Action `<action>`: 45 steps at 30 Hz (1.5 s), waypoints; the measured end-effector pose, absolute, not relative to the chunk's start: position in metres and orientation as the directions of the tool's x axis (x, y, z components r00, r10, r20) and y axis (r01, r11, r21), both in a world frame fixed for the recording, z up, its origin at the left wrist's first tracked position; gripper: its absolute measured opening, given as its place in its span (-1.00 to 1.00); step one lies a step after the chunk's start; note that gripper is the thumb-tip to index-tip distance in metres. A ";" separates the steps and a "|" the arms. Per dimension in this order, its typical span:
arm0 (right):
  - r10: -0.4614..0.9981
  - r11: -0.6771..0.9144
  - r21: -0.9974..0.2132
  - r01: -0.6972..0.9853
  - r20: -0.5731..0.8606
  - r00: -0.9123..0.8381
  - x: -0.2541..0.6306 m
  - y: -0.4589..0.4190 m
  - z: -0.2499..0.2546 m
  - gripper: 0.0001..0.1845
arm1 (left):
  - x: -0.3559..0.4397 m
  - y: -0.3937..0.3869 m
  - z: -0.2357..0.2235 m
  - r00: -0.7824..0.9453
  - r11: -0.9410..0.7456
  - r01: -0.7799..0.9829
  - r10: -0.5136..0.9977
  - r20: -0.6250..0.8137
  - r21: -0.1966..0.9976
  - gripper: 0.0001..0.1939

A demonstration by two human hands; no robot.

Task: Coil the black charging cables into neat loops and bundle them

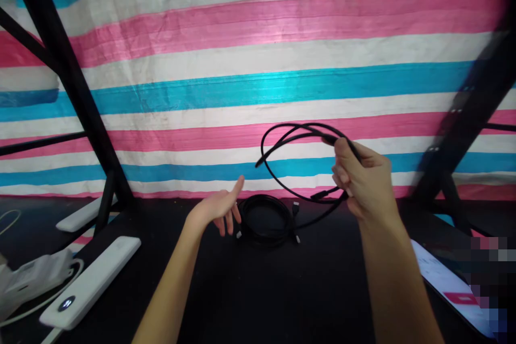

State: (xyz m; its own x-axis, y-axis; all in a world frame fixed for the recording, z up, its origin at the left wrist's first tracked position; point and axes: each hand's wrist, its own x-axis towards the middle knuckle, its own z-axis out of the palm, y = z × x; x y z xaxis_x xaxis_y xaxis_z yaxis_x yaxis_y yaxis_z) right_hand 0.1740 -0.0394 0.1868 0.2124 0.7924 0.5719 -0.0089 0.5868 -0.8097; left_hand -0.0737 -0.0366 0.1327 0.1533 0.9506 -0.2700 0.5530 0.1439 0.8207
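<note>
Several loops of black cable (282, 138) hang in the air from my right hand (365, 180), whose fingers are wrapped round them. A dark connector (320, 194) dangles just left of that hand. On the black table lies a second coil of black cable (266, 236), with a USB plug (295, 208) by its right side and other small metal plug ends around it. My left hand (221, 209) is beside this coil's left edge, thumb raised and fingers apart, holding nothing. Whether its fingertips touch the coil I cannot tell. One strand runs between the held loops and the coil's right side.
A long white device with a small lit display (91, 285) lies on the table (258, 295) at left, near a white power strip (36, 279) with cords. At right is a lit phone (451, 290). Black metal posts (68, 86) flank a striped sheet (258, 86) behind.
</note>
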 end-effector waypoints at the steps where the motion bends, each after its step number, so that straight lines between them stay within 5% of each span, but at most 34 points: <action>1: 0.775 0.605 -0.796 -0.006 0.586 0.237 0.172 -0.041 0.187 -0.63 | -0.068 -0.037 0.130 0.179 0.189 0.568 0.922 -0.344 0.801 -0.07; 5: 0.750 0.649 -0.761 -0.008 0.638 0.175 0.169 -0.045 0.189 -0.60 | -0.047 -0.028 0.121 0.123 0.154 0.431 0.966 -0.227 0.889 -0.07; 9: 0.791 0.612 -0.782 -0.116 0.607 0.075 0.174 -0.048 0.190 -0.60 | -0.044 -0.015 0.119 0.015 -0.029 0.111 1.000 0.027 0.993 -0.38; 12: 0.832 0.545 -0.829 -0.127 0.554 -0.045 0.180 -0.045 0.188 -0.54 | -0.048 -0.014 0.124 -0.059 -0.232 -0.040 0.972 0.229 0.972 -0.55; 15: 0.857 0.437 -0.884 -0.168 0.465 -0.222 0.184 -0.038 0.183 -0.54 | -0.055 -0.018 0.132 0.030 -0.325 -0.126 0.943 0.332 0.937 -0.51; 21: 0.854 0.154 -0.988 -0.025 0.146 -0.499 0.179 -0.025 0.174 -0.53 | -0.066 -0.033 0.147 0.195 -0.265 -0.194 0.933 0.302 0.944 -0.61; 27: 0.879 0.198 -0.971 0.135 0.115 -0.463 0.163 -0.022 0.169 -0.61 | -0.055 -0.054 0.160 0.558 -0.080 0.023 0.828 0.053 0.997 -0.19; 35: 0.922 0.306 -0.952 -0.031 0.304 -0.241 0.160 -0.022 0.171 -0.56 | -0.059 -0.052 0.162 0.308 -0.268 0.065 0.922 0.236 0.961 -0.57; 41: 0.877 0.273 -0.957 -0.100 0.290 -0.382 0.161 -0.022 0.171 -0.57 | -0.061 -0.039 0.152 0.181 -0.268 0.026 0.949 0.259 0.963 -0.71; 45: 0.872 0.232 -0.966 -0.114 0.259 -0.416 0.162 -0.018 0.169 -0.59 | -0.070 -0.039 0.152 0.258 -0.259 0.035 0.936 0.241 0.965 -0.74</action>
State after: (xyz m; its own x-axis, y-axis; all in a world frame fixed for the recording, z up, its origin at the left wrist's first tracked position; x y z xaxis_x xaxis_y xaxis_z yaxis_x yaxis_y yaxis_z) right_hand 0.1618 -0.0184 0.1691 -0.4158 0.8719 0.2586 -0.1143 0.2320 -0.9660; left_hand -0.0703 -0.0388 0.1522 0.2580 0.9355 0.2412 0.0350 -0.2586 0.9654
